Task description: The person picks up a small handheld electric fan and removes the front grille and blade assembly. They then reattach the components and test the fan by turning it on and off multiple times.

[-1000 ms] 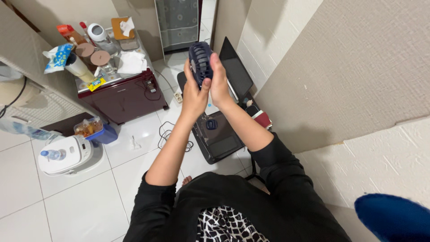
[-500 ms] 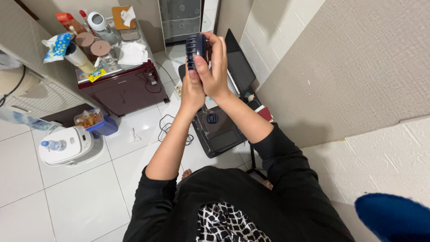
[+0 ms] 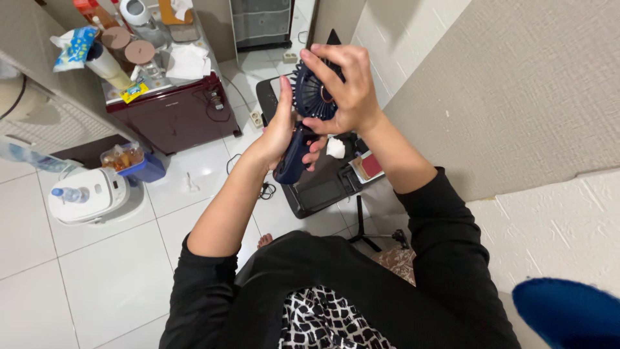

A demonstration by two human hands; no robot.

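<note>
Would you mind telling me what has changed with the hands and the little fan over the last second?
The right hand has shifted its fingers up over the round head of the dark blue handheld fan, which now shows its grille face instead of its edge. The left hand still grips the handle. The fan stays raised in front of the person; the maroon cabinet and white cooker are unmoved.

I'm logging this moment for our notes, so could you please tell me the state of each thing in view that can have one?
Handheld fan: dark blue, held up off the floor in both hands.
Left hand: closed around the fan's handle.
Right hand: fingers spread over the fan's round head.
Rice cooker: lid shut, a water bottle lying on top.
Maroon cabinet: door shut, top crowded with containers.
</note>
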